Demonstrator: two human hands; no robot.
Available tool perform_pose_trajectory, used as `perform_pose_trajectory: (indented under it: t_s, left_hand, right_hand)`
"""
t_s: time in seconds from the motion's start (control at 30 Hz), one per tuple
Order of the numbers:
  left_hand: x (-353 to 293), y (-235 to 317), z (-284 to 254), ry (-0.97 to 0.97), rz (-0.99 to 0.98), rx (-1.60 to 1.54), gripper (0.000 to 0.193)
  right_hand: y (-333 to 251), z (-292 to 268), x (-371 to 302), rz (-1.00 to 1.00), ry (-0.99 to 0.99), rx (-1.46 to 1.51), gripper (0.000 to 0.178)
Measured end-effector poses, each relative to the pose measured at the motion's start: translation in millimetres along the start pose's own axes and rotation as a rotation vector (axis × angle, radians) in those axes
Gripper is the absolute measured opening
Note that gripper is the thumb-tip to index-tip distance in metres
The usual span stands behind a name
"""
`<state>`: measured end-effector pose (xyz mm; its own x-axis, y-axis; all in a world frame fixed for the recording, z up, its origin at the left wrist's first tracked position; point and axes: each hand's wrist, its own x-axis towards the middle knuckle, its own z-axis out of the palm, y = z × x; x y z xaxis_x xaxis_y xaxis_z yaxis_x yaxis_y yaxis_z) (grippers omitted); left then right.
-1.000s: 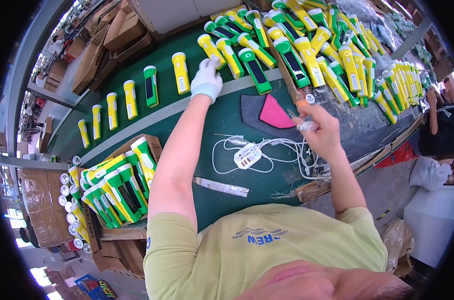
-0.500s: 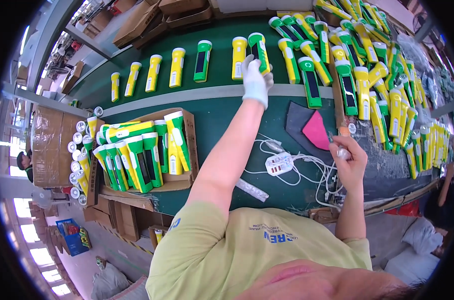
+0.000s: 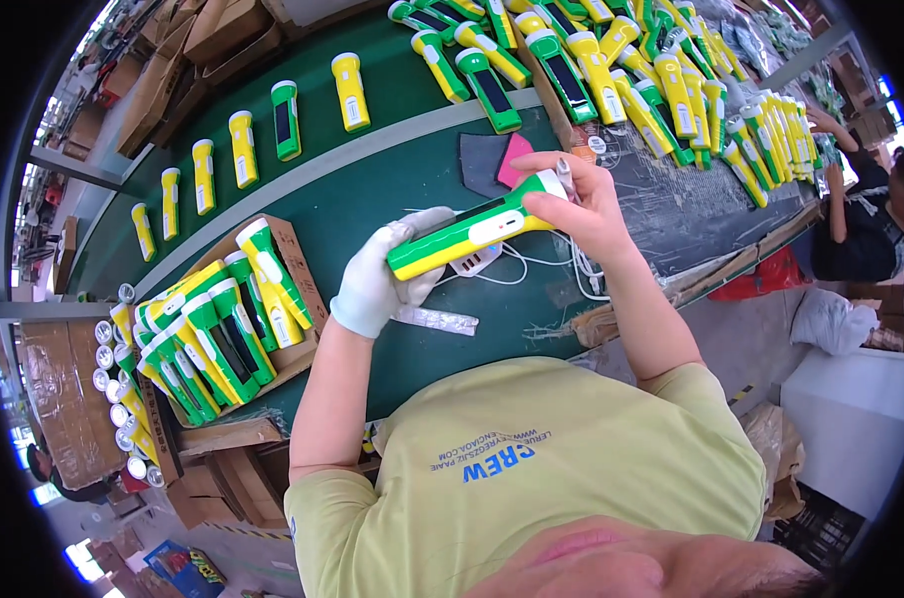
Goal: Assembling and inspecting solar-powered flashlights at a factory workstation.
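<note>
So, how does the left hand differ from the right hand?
The left hand wears a white glove; the right hand is bare. The left hand grips the flashlight near its narrow end, while the right hand is at its wide head. Both are at the same flashlight.

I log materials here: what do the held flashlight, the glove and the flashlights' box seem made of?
Flashlight: likely hard plastic, smooth, slightly glossy, judging by its even, bright colours. Glove: probably fabric, matt white, softly creased. Box: apparently cardboard, dull brown, thin-walled.
</note>
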<state>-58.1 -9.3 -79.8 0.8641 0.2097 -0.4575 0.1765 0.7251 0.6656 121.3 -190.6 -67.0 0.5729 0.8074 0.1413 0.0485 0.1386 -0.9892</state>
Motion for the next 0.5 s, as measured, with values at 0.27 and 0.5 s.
perform_pose_trajectory:
  t_s: [0.27, 0.5]
  left_hand:
    - [12, -20, 43, 0.227, 0.772, 1.354, 0.052]
    - [41, -4, -22, 0.149, 0.254, -0.116, 0.045]
  right_hand:
    - [-9, 35, 3, -0.124, 0.124, -0.305, 0.028]
    - [14, 19, 12, 0.089, -0.006, -0.098, 0.018]
